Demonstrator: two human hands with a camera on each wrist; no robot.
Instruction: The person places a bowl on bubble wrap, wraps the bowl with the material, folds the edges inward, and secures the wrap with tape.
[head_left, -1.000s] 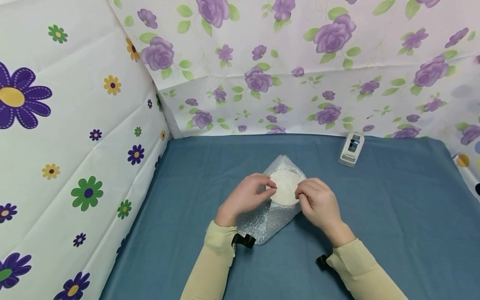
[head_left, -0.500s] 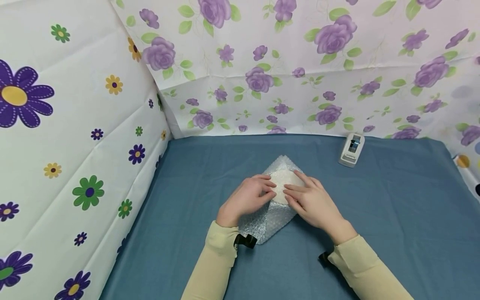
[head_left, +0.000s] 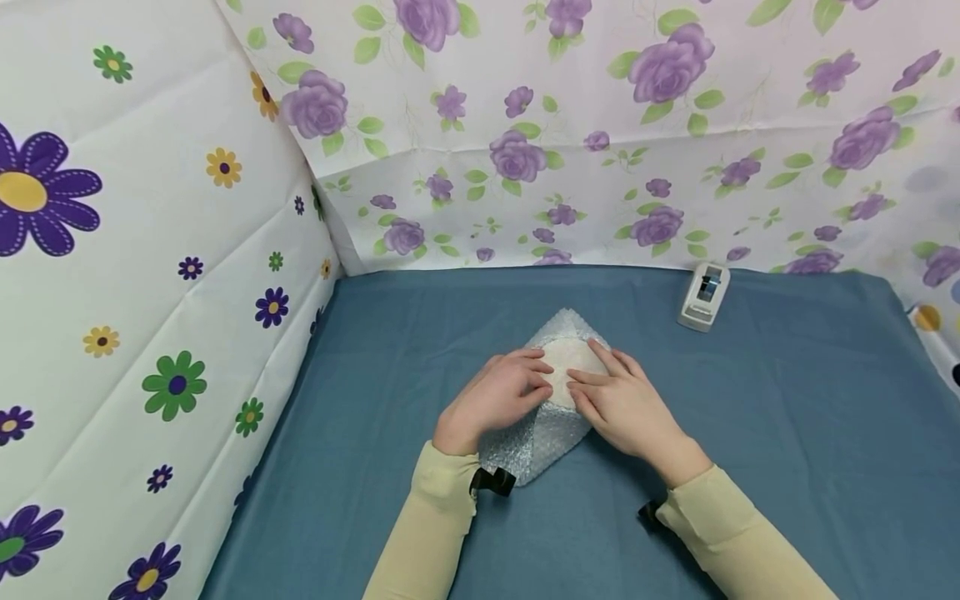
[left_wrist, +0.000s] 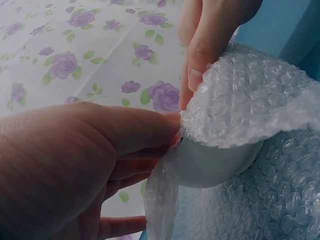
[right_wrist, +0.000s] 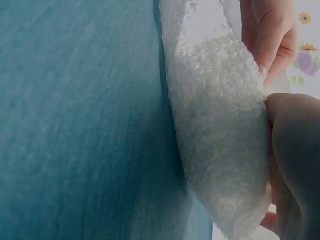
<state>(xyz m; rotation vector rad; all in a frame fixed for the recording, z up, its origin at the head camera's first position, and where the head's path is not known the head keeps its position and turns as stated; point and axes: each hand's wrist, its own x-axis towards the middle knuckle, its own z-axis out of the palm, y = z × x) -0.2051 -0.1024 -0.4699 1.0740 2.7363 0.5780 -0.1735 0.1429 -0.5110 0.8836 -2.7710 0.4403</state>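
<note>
A round white object [head_left: 564, 371], its exact kind hard to tell, lies partly wrapped in bubble wrap [head_left: 551, 446] on the blue cloth. In the left wrist view its smooth side [left_wrist: 210, 165] shows under a folded flap of the wrap. At the left rim my left hand [head_left: 495, 398] pinches the edge of the bubble wrap between thumb and fingers. Fairly straight fingers of my right hand [head_left: 633, 408] are spread over the round top and its right edge, pressing on the wrap. The right wrist view shows the wrapped side, with my right hand [right_wrist: 297, 150] along its edge.
A small white tape dispenser [head_left: 703, 297] stands at the back right of the blue cloth [head_left: 787, 433]. Flowered sheets hang behind [head_left: 450, 192] and on the left [head_left: 150, 292] as walls. Black straps [head_left: 493, 481] sit at the wrists.
A second ago my right fingers were curled at the right rim; by half a second ago they had spread and moved left over the round top, where they stay. My left hand barely moved.
</note>
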